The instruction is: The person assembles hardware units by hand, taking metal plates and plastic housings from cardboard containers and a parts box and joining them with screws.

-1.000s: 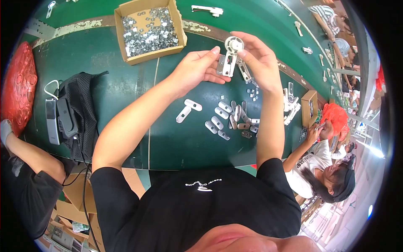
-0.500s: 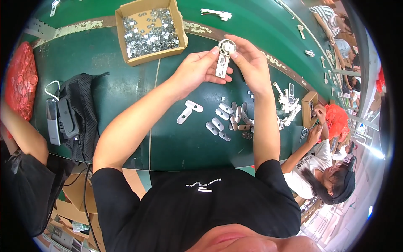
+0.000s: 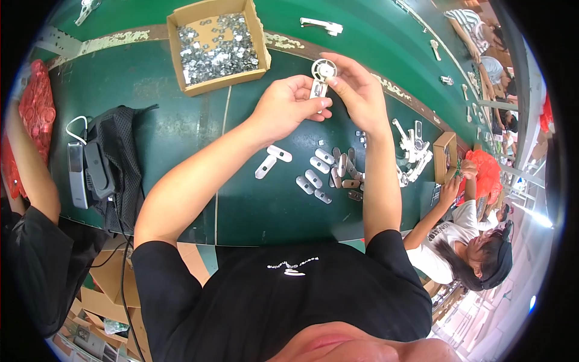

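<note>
Both my hands hold up a white plastic housing [image 3: 324, 70] with a round spoked ring on top and a narrow handle below. My left hand [image 3: 288, 107] pinches the handle, its thumb across the lower end. My right hand [image 3: 362, 96] grips the ring's right side with thumb and fingers. Beneath them on the green table [image 3: 181, 151] lie several grey oval plates [image 3: 313, 177] with small dark holes, some in a loose pile. Two silvery oval plates [image 3: 265, 166] lie apart to the left. White plastic assemblies [image 3: 415, 145] are heaped right of my right forearm.
A cardboard tray [image 3: 226, 83] of small shiny square parts stands at the back. Beyond it runs a green belt carrying white parts [image 3: 322, 26]. Leftward are a black mesh bag [image 3: 123, 157], a power bank [image 3: 77, 175] and a red bag [image 3: 36, 111]. Co-workers sit on both sides.
My left thumb has shifted from the ring down onto the handle. White parts on the belt have moved right. The left co-worker's arm now reaches to the red bag.
</note>
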`<state>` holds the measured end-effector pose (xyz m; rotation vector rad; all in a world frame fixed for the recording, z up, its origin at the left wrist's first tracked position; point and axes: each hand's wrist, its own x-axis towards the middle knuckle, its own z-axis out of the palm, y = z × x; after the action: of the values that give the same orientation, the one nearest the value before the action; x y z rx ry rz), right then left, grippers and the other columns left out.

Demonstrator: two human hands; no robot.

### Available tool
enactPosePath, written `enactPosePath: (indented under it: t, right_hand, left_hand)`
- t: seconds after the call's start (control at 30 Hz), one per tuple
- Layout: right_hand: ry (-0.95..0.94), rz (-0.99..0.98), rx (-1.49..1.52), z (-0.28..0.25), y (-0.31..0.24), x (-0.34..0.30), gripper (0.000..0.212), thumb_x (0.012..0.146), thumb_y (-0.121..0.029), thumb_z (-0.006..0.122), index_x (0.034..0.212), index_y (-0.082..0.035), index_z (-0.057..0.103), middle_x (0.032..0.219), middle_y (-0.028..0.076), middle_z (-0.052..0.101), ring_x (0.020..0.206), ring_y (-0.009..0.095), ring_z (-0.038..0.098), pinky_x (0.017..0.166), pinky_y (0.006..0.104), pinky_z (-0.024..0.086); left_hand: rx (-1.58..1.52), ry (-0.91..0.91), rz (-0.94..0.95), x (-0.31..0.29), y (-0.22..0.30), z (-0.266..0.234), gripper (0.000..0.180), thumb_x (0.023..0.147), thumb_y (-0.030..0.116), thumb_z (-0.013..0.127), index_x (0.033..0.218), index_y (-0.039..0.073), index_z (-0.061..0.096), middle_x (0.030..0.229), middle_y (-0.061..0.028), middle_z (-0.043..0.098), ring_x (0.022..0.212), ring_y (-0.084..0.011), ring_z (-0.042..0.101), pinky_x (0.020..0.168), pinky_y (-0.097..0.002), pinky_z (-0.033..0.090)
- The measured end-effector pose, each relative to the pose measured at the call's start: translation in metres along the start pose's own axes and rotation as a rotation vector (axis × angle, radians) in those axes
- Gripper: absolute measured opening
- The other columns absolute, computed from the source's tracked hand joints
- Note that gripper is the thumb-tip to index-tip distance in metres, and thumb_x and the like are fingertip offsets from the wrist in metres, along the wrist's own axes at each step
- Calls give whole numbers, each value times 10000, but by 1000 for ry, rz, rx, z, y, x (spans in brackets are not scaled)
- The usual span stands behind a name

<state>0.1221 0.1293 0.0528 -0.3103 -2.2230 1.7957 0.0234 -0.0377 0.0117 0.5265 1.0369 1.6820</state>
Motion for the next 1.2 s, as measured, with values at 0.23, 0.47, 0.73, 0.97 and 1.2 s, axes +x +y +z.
enactPosePath:
  t: [0.23,0.47,0.73,0.97,1.2]
  right_hand:
    - [-29,-23,-26,5,-3,-4,405,987,-7,655,1389,0,603,1142,76,692,1033,136,659,930,294,546]
    - [137,-154,-326,16,-2,-17,421,930,22,677,1343,-55,648,1123,96,699,994,189,690,897,319,559]
    - [277,-235,-369,15,1,-32,423,916,15,705,1328,-62,652,1149,108,698,992,212,697,883,328,563]
    - [281,-227,-334,18,1,-32,417,931,14,695,1337,-66,645,1161,106,695,1018,216,703,895,323,565]
    - [219,-136,-255,21,-5,-34,441,925,25,671,1355,-53,611,1218,121,676,1068,230,694,925,338,560]
  left_hand:
    - [-32,87,36,2,-6,5,135,1011,98,680,1076,-16,646,973,-108,736,861,-178,742,769,-294,606]
    - [24,136,25,-1,-6,11,117,1019,66,652,1076,-35,658,1012,-112,751,887,-169,747,777,-304,617]
    - [225,148,205,-2,-13,16,269,939,-4,723,1203,-29,680,1019,-86,767,941,-128,730,839,-281,594]
    - [193,128,148,5,-11,12,261,891,-63,742,1147,-23,714,993,-89,760,880,-120,716,818,-268,579]
    - [167,116,104,4,-13,7,240,879,-36,771,1113,-37,717,952,-78,750,792,-88,687,726,-264,569]
